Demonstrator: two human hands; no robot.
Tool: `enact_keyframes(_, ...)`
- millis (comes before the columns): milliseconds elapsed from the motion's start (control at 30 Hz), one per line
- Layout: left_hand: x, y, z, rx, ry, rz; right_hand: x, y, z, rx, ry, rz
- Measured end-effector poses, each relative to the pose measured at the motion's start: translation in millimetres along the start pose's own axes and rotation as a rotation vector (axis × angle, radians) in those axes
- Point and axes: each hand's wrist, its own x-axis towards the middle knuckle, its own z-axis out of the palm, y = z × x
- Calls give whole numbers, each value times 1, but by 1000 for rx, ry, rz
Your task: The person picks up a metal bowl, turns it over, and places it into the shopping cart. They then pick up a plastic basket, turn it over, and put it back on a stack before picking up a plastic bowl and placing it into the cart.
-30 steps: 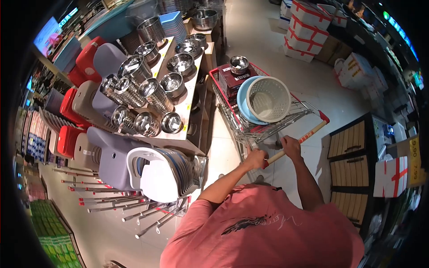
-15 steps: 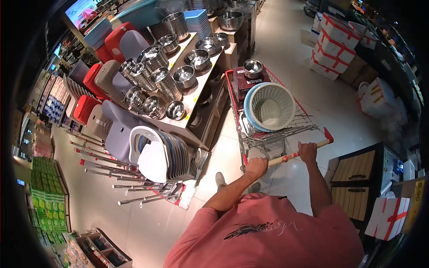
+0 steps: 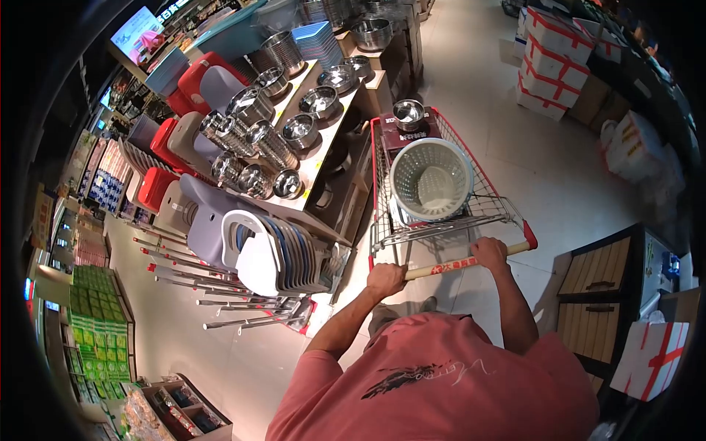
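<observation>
My left hand [image 3: 387, 279] is closed around the left end of a shopping cart's handle [image 3: 448, 267]. Farther right, my right hand [image 3: 489, 252] grips the same pale bar, which has red lettering. In the wire cart [image 3: 487, 180] sits a pale perforated plastic basket [image 3: 432, 178], its open mouth tilted toward me. Behind it, a shiny steel bowl [image 3: 408, 114] rests on a dark red box [image 3: 396, 141]. What lies beneath the basket is mostly hidden.
To the left, a display table [image 3: 323, 158] carries steel pots and canisters. Stacked plastic chairs [image 3: 276, 253] with metal legs jut into the aisle. White boxes with red tape [image 3: 555, 62] stand far right; a dark-framed wooden cabinet [image 3: 599, 287] is nearer.
The cart has turned slightly leftward, and both hands have shifted left in view with its handle. The basket is seen more from above. Both hands keep their hold.
</observation>
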Motion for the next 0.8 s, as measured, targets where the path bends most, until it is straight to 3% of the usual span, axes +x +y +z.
enact_keyframes(267,-14,-24,-8,112,-62,-31,-5,-11,-4,-45,-220,-43)
enact_keyframes(500,-35,-40,-10,131,-106,-45,-25,-33,-3,-23,-243,-60)
enact_keyframes(567,-40,-51,-3,136,-106,-31,-29,-40,-14,109,-471,-49)
enact_keyframes(800,-44,-73,-17,139,-170,-82,-26,-44,2,247,-779,3)
